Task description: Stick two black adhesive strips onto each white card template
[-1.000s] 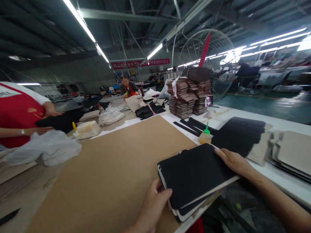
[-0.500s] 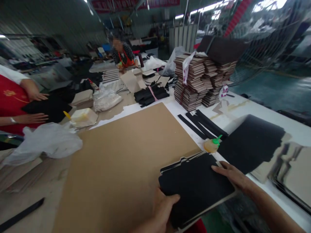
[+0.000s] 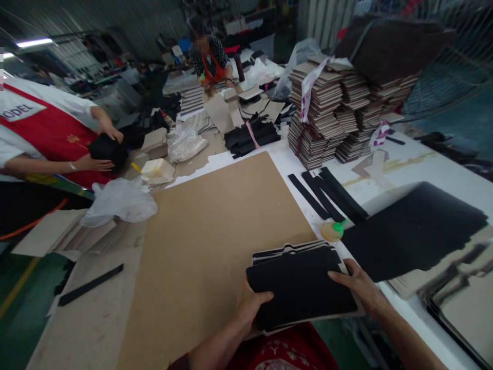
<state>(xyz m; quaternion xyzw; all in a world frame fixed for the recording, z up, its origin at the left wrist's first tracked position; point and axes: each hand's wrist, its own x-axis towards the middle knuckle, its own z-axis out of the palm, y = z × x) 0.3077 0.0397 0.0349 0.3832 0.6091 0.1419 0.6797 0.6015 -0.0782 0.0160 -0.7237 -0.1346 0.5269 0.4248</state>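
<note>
A stack of black panels with pale edges lies at the near edge of the brown board. My left hand grips its left side, thumb on top and the other fingers mostly hidden. On the right side, my right hand holds the stack with its thumb over the black face. Just beyond the stack stands a small glue bottle with a green nozzle. Several black strips lie on the white table surface behind the bottle.
Black sheets and pale panels lie at the right. Tall piles of boards stand at the back. A plastic bag and a black strip are at the left. Two people work beyond, one in a red apron.
The camera view has shifted, showing more of the left side. Both hands still hold the stack, which now sits more level, its edges fanned at the back. The person at left has lifted the black piece.
</note>
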